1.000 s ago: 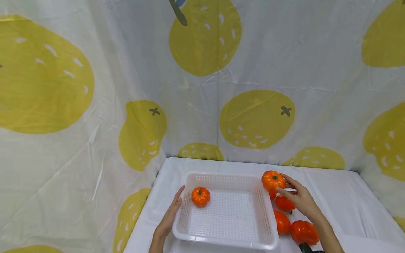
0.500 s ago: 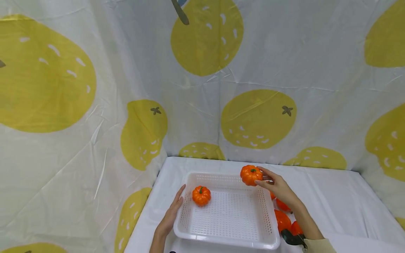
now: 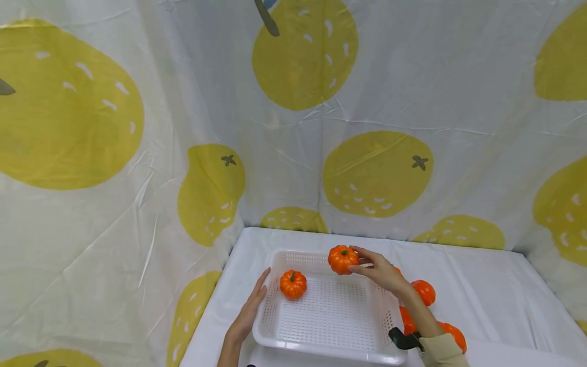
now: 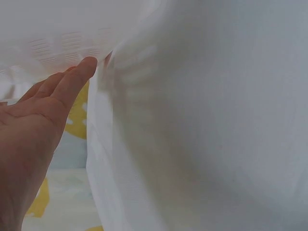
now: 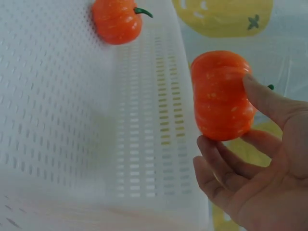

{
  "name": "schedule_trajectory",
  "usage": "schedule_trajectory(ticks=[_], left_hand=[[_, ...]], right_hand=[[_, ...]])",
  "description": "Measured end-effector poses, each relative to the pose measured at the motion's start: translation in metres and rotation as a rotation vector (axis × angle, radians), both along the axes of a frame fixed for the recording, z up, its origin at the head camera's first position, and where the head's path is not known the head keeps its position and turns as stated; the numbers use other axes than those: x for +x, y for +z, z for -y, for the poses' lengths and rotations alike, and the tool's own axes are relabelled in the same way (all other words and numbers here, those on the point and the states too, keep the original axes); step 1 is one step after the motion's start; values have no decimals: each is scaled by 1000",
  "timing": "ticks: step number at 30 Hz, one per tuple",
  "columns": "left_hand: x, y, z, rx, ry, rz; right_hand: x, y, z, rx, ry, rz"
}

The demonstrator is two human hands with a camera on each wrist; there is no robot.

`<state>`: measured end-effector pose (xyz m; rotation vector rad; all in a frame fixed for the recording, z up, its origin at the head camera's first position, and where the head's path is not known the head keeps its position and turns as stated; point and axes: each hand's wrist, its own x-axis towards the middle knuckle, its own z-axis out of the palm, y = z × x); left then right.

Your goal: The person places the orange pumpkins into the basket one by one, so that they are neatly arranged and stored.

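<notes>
My right hand [image 3: 380, 271] pinches a small orange pumpkin [image 3: 343, 260] between thumb and fingers, over the back part of a white perforated plastic basket [image 3: 330, 351]. In the right wrist view the held pumpkin [image 5: 222, 96] shows its ribbed side, its green stem mostly behind the thumb. A second small pumpkin [image 3: 293, 284] with a green stem sits inside the basket at the left. Straight fingers of my left hand [image 3: 247, 313] rest along the basket's left side; the left wrist view shows that hand [image 4: 48, 110] against the slotted wall.
Right of the basket several orange-red vegetables lie on the white-covered table [image 3: 486, 295], among them a round one [image 3: 423, 292] and another [image 3: 454, 336] partly behind the right sleeve [image 3: 440, 350]. A curtain with yellow fruit prints [image 3: 284, 168] hangs behind.
My right hand has carried the pumpkin leftward from beside the basket's right edge to above its back part. The left hand has stayed at the basket's left side.
</notes>
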<state>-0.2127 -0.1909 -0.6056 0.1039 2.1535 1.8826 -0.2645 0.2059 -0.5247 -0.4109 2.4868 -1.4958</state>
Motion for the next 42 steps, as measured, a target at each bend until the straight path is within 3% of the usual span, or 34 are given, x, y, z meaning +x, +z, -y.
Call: schedule_trajectory(ticks=[15,22,26,31,42], left_hand=[[1,-2,1,6,-4,-8],[1,-4,2,18,-41,-41],[0,-4,2,9,-25,-32],[-1,-1,1,-2,-8,-18],[0,0,1,-11,-4,-6]], right_hand=[[-9,-14,40,10,79,44],[-11,-21,46,-31,119,52],[-12,-27,49,-58,155,57],[-15,-38,56,-39,137,91],[-11,-42,67,-22,87,126]])
